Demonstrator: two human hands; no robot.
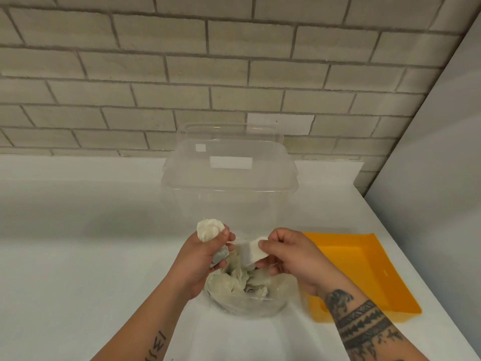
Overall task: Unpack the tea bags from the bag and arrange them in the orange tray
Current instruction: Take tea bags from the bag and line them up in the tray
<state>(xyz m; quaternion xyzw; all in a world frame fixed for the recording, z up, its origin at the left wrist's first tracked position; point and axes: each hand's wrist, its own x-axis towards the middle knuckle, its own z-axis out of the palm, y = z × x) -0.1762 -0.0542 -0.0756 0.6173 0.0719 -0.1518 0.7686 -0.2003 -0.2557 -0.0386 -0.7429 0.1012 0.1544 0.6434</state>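
A person stood at a white counter backed by a pale brick wall. Near the counter's front edge sat a clear plastic bag holding a heap of pale, crumpled tea bags. The left hand, fingers curled tight, gripped a white bunch of tea bags over the bag's left side. The right hand pinched a single white square tea bag between thumb and fingertips above the heap. A flat orange plastic tray lay just beside the bag, toward the counter's right edge. A large clear plastic tub stood behind the bag.
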